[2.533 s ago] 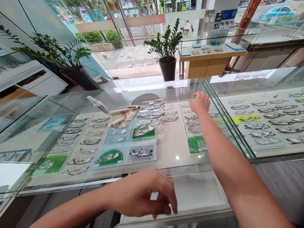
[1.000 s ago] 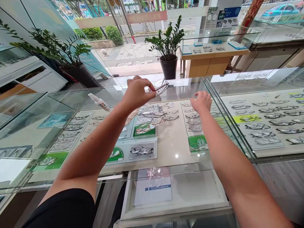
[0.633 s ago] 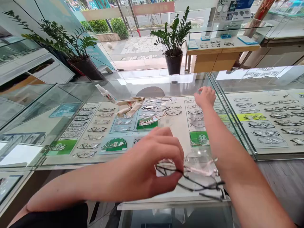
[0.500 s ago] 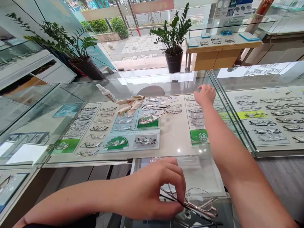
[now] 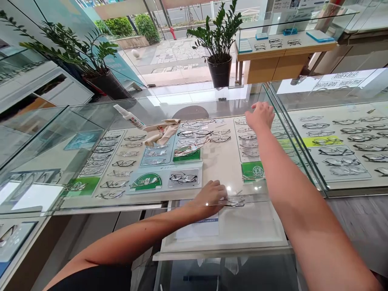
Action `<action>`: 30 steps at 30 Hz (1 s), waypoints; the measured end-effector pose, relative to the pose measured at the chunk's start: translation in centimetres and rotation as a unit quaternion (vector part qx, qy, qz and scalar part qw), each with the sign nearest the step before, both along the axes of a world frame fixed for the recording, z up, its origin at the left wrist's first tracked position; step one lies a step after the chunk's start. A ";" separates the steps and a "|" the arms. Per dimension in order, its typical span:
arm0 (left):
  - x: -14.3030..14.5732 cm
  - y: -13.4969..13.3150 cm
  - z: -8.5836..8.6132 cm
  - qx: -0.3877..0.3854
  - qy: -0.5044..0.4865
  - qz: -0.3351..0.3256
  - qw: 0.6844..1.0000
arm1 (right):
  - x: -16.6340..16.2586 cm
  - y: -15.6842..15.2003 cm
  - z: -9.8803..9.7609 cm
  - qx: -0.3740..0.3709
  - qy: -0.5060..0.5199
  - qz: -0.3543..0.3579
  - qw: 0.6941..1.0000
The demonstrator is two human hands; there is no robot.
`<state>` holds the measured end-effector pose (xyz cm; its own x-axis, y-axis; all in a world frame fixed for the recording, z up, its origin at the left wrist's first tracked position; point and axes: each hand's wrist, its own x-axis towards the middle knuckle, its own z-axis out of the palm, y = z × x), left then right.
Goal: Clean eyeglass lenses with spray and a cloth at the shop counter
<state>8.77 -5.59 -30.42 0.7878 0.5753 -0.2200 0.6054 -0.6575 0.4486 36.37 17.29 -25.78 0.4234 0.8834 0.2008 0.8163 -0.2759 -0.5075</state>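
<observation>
Glass of the counter top (image 5: 151, 117) covers my left hand (image 5: 211, 195), pinched on thin glasses (image 5: 235, 202) lying left-to-right just right of it, near edge, while my right hand (image 5: 260, 116) rests empty, far off.

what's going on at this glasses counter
A person stands behind a glass display case full of eyeglass frames. Their left hand reaches in under the glass top and pinches a thin pair of glasses at the near edge of the display board, above a pulled-out white drawer. Their right hand rests open on top of the glass farther back. A cloth and a spray bottle lie on the glass.
</observation>
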 end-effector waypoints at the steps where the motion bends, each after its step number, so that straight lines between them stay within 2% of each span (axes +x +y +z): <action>1: 0.2 1.4 -0.6 0.036 0.009 0.017 0.999 | 0.0 -0.1 0.1 0.001 0.000 0.000 1.000; 7: 1.3 10.4 -3.3 0.161 0.043 0.118 0.979 | -0.2 -0.4 0.4 0.001 0.009 0.003 1.000; 10: 2.1 14.3 -4.1 0.184 0.042 0.149 0.971 | -0.3 -0.5 0.5 0.005 0.008 0.000 1.000; 13: 3.0 16.9 -5.0 0.187 0.039 0.157 0.969 | -0.3 -0.4 0.4 0.013 0.004 0.000 1.000; 20: 4.2 19.1 -6.7 0.178 0.050 0.146 0.972 | -0.4 -0.5 0.5 0.008 0.001 -0.002 1.000; 26: 4.1 20.0 -7.2 0.173 0.062 0.162 0.969 | -0.4 -0.5 0.5 0.011 -0.003 0.002 1.000; 30: 3.5 19.7 -7.2 0.174 0.060 0.162 0.970 | -0.3 -0.6 0.6 0.009 0.003 0.001 1.000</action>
<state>12.23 14.07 -37.67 0.5347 0.8438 -0.0468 0.8392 -0.5236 0.1471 36.02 16.74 -25.18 0.4223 0.8809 0.2136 0.8139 -0.2647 -0.5172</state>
